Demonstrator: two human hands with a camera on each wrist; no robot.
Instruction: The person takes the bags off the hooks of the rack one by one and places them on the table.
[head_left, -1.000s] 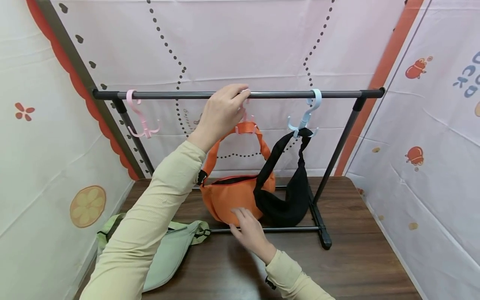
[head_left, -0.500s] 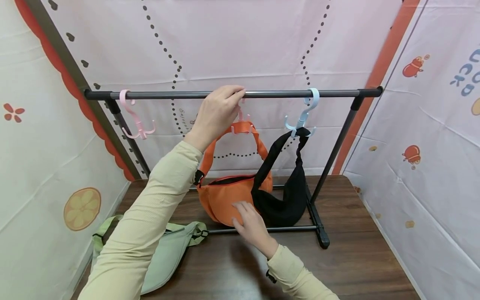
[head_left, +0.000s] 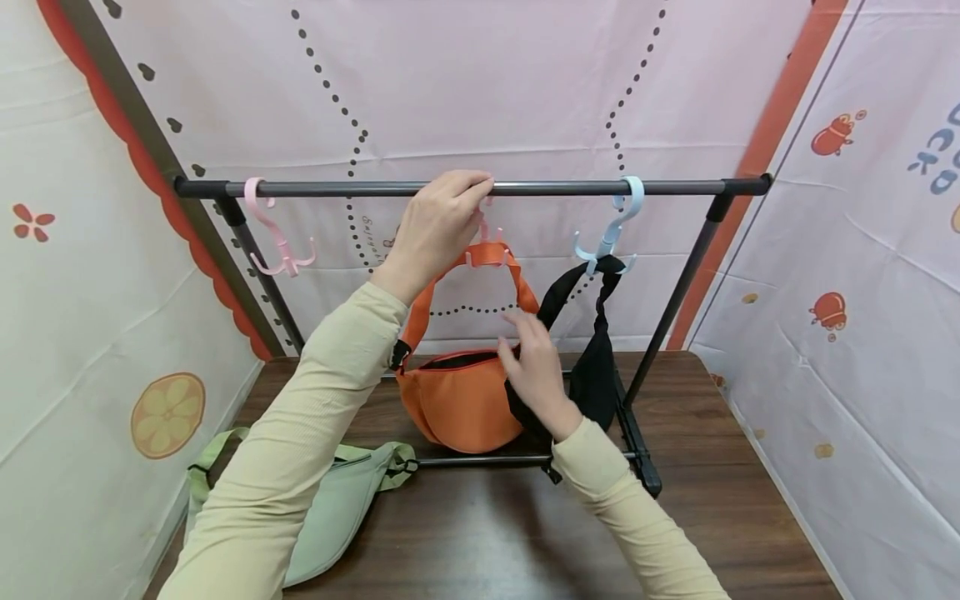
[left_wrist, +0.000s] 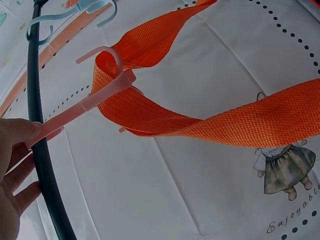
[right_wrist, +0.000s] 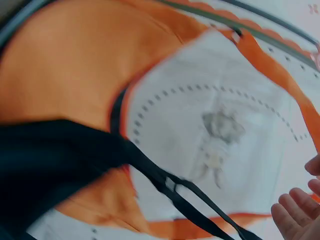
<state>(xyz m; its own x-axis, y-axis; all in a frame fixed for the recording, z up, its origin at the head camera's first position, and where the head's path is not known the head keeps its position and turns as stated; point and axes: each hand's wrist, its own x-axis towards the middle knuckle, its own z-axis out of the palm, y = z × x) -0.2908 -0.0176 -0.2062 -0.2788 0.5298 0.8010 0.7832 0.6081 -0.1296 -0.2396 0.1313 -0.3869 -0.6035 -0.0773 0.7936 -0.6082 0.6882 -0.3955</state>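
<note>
My left hand (head_left: 441, 225) grips the top of the middle pink hook (left_wrist: 97, 96) where it sits on the rack's black bar (left_wrist: 34, 85). In the left wrist view the thumb lies at the hook and fingers reach behind the bar. From that hook hangs an orange waist bag (head_left: 461, 408) by its strap (left_wrist: 240, 120); its zip gapes at the top. My right hand (head_left: 536, 367), fingers loosely extended and holding nothing, is in front of the orange bag's right side and covers part of the black bag (head_left: 596, 371). The black bag hangs from a blue hook (head_left: 617, 225).
Another pink hook (head_left: 281, 242) hangs at the bar's left end without a bag. A pale green waist bag (head_left: 337, 512) lies at the left of the wooden table (head_left: 465, 533), partly behind my left sleeve. Printed cloth surrounds the rack.
My right hand has risen from the orange bag's lower front to its upper right, by the straps. My left hand has stayed at the bar.
</note>
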